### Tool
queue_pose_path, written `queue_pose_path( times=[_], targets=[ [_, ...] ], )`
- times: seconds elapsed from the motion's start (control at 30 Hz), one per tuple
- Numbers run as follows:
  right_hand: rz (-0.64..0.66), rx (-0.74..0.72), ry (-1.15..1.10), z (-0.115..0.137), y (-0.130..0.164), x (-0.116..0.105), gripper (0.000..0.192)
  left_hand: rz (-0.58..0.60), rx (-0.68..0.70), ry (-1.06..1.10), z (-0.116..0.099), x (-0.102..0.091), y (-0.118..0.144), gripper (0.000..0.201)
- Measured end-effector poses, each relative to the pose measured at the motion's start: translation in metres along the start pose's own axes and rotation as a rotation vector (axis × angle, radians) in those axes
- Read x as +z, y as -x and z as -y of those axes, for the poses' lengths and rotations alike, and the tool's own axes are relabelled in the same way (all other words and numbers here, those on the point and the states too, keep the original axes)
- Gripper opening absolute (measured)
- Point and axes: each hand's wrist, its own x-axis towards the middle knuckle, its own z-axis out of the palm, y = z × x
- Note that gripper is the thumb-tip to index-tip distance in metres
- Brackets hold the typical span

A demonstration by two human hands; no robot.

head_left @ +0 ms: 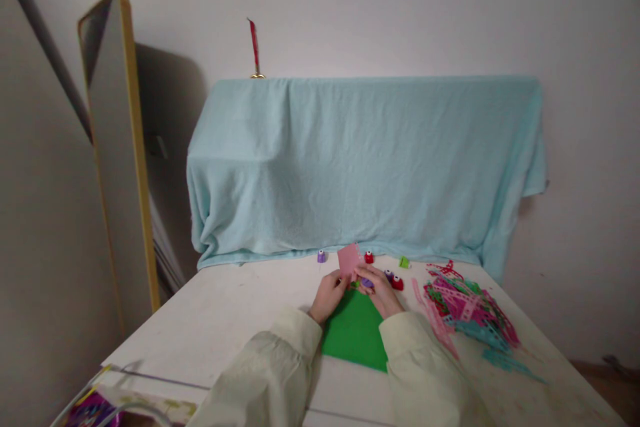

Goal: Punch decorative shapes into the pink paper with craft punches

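A pink sheet of paper (349,259) stands tilted up between my two hands. My left hand (329,295) pinches its lower left edge. My right hand (381,289) is closed at the sheet's lower right side, with a small purple craft punch (367,282) at its fingers. Small marks run along the sheet's right edge. Under both hands lies a green sheet (353,333), flat on the white table (250,307). A bit of lighter green (355,285) shows between the hands; I cannot make out what it is.
Small punches stand beyond my hands: a purple one (321,256), a red one (369,257), a green one (404,261) and another red one (397,283). Punched colored strips (467,303) pile up at right. A light blue cloth (350,167) hangs behind; a mirror (113,140) leans left.
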Motion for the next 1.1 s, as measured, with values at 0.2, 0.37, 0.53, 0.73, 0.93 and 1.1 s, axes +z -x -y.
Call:
queue_pose_path(
  times=[0.2,0.37,0.53,0.73,0.93,1.1],
  targets=[
    [-0.03,0.016,0.005,-0.0002,0.0001,0.0013,0.017,0.011,0.01,0.014,-0.0017,-0.0018,0.0005,0.046],
    [-0.013,0.024,0.025,0.0043,0.0009,0.004,0.015,0.015,-0.002,0.017,-0.0029,-0.0025,0.0007,0.045],
    [-0.013,0.049,0.018,0.0087,0.002,0.0065,0.017,0.011,-0.014,0.012,-0.0012,-0.0017,-0.0001,0.044],
    [-0.013,0.047,0.038,0.0073,0.0023,0.0051,0.016,0.002,-0.013,0.001,0.0022,0.0,-0.0005,0.046],
    [0.007,0.038,0.013,0.0081,0.0028,0.0067,0.022,-0.014,-0.013,0.002,0.0006,-0.0003,-0.0002,0.046],
    [-0.011,0.055,-0.029,0.0014,-0.0034,0.0024,0.024,-0.07,-0.021,0.043,-0.0015,-0.0002,0.0002,0.044]
  ],
)
